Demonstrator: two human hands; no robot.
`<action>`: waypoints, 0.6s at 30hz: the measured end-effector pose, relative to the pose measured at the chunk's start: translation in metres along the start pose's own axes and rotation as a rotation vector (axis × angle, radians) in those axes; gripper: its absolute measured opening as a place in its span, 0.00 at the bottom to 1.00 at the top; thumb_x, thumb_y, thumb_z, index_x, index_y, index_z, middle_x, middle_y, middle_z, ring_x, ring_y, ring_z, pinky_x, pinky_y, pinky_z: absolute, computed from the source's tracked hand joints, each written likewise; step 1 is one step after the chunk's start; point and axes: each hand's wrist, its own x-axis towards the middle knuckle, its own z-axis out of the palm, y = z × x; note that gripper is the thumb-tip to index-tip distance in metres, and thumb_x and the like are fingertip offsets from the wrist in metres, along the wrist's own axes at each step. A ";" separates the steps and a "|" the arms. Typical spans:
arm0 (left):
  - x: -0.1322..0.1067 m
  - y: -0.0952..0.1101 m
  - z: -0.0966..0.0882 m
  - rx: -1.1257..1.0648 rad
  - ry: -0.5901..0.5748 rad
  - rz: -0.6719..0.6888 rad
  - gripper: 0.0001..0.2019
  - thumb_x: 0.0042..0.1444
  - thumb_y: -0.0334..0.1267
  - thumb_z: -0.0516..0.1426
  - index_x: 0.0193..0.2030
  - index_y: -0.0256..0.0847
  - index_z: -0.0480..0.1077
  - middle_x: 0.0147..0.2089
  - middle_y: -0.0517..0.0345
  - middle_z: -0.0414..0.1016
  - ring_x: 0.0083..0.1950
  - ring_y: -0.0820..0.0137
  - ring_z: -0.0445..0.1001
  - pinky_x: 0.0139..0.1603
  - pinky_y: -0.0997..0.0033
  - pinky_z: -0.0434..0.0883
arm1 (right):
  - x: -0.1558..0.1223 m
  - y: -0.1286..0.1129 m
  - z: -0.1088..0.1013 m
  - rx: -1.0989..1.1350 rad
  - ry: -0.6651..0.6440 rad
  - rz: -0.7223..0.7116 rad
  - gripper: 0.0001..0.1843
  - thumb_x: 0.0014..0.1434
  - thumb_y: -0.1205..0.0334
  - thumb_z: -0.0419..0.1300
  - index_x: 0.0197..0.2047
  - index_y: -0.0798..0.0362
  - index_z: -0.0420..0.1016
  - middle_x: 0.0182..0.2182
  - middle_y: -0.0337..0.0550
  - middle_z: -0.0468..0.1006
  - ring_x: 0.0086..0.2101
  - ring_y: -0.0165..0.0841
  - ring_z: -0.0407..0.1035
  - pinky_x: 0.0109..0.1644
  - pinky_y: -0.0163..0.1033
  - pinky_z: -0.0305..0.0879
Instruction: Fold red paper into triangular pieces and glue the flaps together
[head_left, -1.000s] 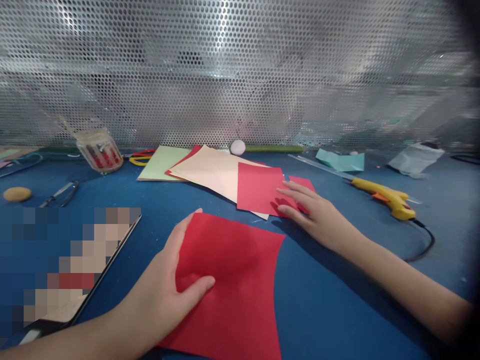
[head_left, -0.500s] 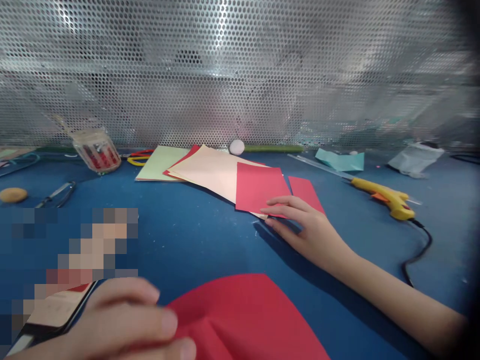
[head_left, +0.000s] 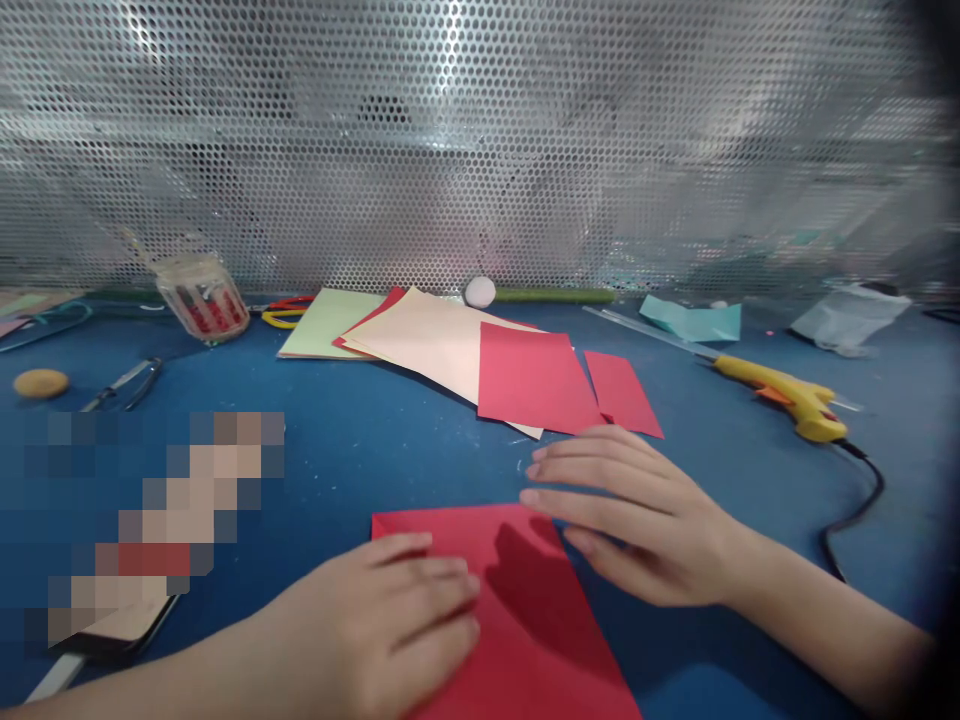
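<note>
A sheet of red paper (head_left: 525, 620) lies at the near middle of the blue table. My left hand (head_left: 390, 620) rests on its left part with the fingers stretched out over it. Just above the sheet's upper right corner is my right hand (head_left: 645, 515), fingers extended and holding nothing; its shadow falls on the red. Beyond that hand are a red paper square (head_left: 525, 375) and a narrower red paper strip (head_left: 622, 390). The square overlaps a fan of cream paper (head_left: 431, 335).
Light green paper (head_left: 322, 325), scissors with red and yellow handles (head_left: 289, 315) and a jar of red bits (head_left: 206, 300) stand at the back. A yellow glue gun (head_left: 780, 390) with its black cord lies right. A partly pixelated phone (head_left: 124, 620) is at left.
My left hand has moved right and laid the red sheet flatter on the table. My right hand has come back from the red square toward the sheet.
</note>
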 end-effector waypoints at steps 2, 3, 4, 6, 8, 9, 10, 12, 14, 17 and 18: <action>0.005 -0.004 -0.001 0.016 0.010 -0.014 0.28 0.63 0.32 0.56 0.70 0.52 0.69 0.67 0.59 0.72 0.67 0.62 0.73 0.73 0.61 0.61 | 0.006 -0.007 -0.002 0.050 -0.058 -0.024 0.13 0.72 0.65 0.55 0.57 0.53 0.74 0.44 0.47 0.87 0.49 0.35 0.80 0.57 0.40 0.72; 0.006 -0.004 -0.001 0.027 0.007 -0.029 0.29 0.61 0.35 0.58 0.70 0.50 0.69 0.68 0.58 0.72 0.68 0.61 0.72 0.74 0.60 0.60 | 0.009 -0.010 -0.003 0.096 -0.099 -0.024 0.14 0.75 0.61 0.53 0.57 0.55 0.74 0.44 0.47 0.87 0.48 0.34 0.80 0.56 0.38 0.73; 0.006 -0.004 -0.001 0.066 -0.038 -0.036 0.30 0.60 0.37 0.60 0.70 0.49 0.68 0.69 0.58 0.70 0.69 0.59 0.71 0.75 0.58 0.59 | 0.011 -0.014 -0.003 0.157 -0.150 -0.015 0.16 0.77 0.57 0.50 0.57 0.55 0.74 0.44 0.48 0.86 0.46 0.34 0.81 0.54 0.38 0.73; 0.004 -0.001 0.002 0.270 -0.129 0.006 0.27 0.64 0.39 0.60 0.70 0.46 0.67 0.70 0.56 0.69 0.69 0.57 0.72 0.73 0.55 0.62 | 0.014 -0.019 -0.003 0.298 -0.245 0.039 0.25 0.79 0.48 0.45 0.55 0.56 0.75 0.41 0.50 0.86 0.41 0.34 0.81 0.48 0.38 0.74; 0.000 0.003 0.007 0.587 -0.168 0.127 0.25 0.67 0.37 0.60 0.70 0.43 0.67 0.69 0.52 0.71 0.64 0.52 0.77 0.65 0.50 0.72 | 0.014 -0.023 -0.002 0.401 -0.300 0.101 0.31 0.78 0.43 0.41 0.53 0.56 0.77 0.38 0.50 0.85 0.38 0.36 0.80 0.43 0.40 0.73; -0.003 0.005 0.010 0.729 -0.163 0.196 0.25 0.67 0.37 0.60 0.70 0.42 0.67 0.68 0.50 0.72 0.62 0.50 0.79 0.60 0.50 0.77 | 0.014 -0.025 -0.002 0.426 -0.308 0.124 0.32 0.78 0.41 0.40 0.52 0.55 0.78 0.36 0.50 0.85 0.37 0.36 0.80 0.40 0.40 0.72; -0.006 0.006 0.014 0.836 -0.145 0.248 0.26 0.67 0.36 0.60 0.71 0.42 0.66 0.67 0.48 0.74 0.59 0.49 0.80 0.55 0.51 0.79 | 0.013 -0.026 -0.002 0.438 -0.309 0.145 0.33 0.78 0.40 0.40 0.51 0.55 0.79 0.35 0.50 0.84 0.35 0.36 0.79 0.38 0.40 0.71; -0.011 0.007 0.022 0.930 -0.089 0.288 0.23 0.71 0.38 0.57 0.71 0.45 0.66 0.66 0.52 0.75 0.61 0.55 0.79 0.54 0.59 0.79 | 0.012 -0.026 -0.003 0.428 -0.297 0.168 0.33 0.77 0.40 0.41 0.49 0.54 0.79 0.30 0.47 0.83 0.30 0.34 0.77 0.33 0.39 0.66; -0.014 0.007 0.025 0.939 -0.034 0.293 0.19 0.77 0.37 0.50 0.71 0.48 0.67 0.66 0.61 0.76 0.63 0.63 0.77 0.57 0.67 0.76 | 0.011 -0.027 -0.006 0.406 -0.279 0.182 0.34 0.77 0.40 0.40 0.47 0.54 0.80 0.26 0.44 0.81 0.25 0.33 0.74 0.29 0.39 0.62; -0.013 0.007 0.022 0.909 0.025 0.308 0.20 0.78 0.33 0.44 0.65 0.49 0.72 0.62 0.68 0.79 0.61 0.69 0.77 0.56 0.71 0.73 | 0.011 -0.029 -0.009 0.439 -0.288 0.203 0.36 0.77 0.38 0.40 0.47 0.54 0.81 0.28 0.46 0.83 0.28 0.32 0.77 0.33 0.37 0.67; -0.011 0.007 0.021 0.902 0.032 0.308 0.20 0.79 0.33 0.44 0.64 0.48 0.73 0.61 0.69 0.80 0.60 0.70 0.77 0.56 0.72 0.73 | 0.012 -0.030 -0.009 0.465 -0.289 0.217 0.35 0.77 0.38 0.41 0.47 0.54 0.82 0.31 0.47 0.85 0.30 0.33 0.79 0.36 0.37 0.70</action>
